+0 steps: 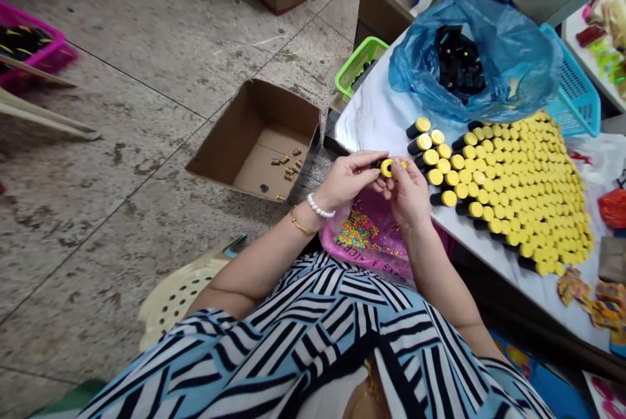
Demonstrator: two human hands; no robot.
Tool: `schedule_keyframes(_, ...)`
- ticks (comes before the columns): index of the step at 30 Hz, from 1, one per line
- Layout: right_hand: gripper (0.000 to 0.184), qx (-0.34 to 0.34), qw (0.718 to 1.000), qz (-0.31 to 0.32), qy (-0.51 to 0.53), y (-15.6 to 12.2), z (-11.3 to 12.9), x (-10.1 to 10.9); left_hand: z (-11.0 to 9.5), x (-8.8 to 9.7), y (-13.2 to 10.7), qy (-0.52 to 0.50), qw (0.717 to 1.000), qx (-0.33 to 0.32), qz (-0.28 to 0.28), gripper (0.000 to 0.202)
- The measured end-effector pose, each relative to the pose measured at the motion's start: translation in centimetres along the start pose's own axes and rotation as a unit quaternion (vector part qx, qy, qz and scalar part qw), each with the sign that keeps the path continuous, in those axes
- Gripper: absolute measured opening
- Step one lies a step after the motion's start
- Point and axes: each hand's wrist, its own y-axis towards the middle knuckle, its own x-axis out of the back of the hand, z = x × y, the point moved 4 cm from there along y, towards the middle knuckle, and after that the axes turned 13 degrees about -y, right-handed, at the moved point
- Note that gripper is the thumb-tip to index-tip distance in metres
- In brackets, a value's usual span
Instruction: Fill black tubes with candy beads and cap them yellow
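My left hand (348, 178) and my right hand (409, 192) meet just off the near edge of the white table (372, 116). Together they pinch a small black tube with a yellow cap (387, 167), fingers closed round it. Right beside them several rows of the same yellow-capped black tubes (513, 184) lie packed on the table. Below my hands, a pink bag of small coloured beads (364, 233) rests on my lap.
A blue plastic bag of black tubes (469, 60) sits in a blue basket (580, 90) at the table's far side. An open cardboard box (259, 139) with a few small parts stands on the floor, a green basket (359, 60) behind it. A pink crate (34, 47) is far left.
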Motion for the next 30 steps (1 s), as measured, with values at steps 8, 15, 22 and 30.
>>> schedule_keyframes(8,0.030,-0.011,0.998,-0.058,0.019,-0.6,0.6,0.6,0.1,0.3,-0.9,0.007,0.998,0.034,-0.043,0.042)
schedule_keyframes(15,0.021,-0.001,0.999,-0.043,0.026,-1.8,1.2,-0.2,-1.5,0.8,-1.2,0.196,0.971,-0.127,-0.043,0.029)
schedule_keyframes(22,0.012,0.019,0.991,-0.010,-0.131,-3.8,3.0,0.7,-3.8,0.1,-2.9,0.283,0.939,-0.193,-0.032,0.032)
schedule_keyframes(30,0.009,0.138,0.900,-0.001,-0.413,-6.6,4.7,0.8,-3.8,-1.4,-6.1,0.344,0.895,-0.281,0.040,0.037)
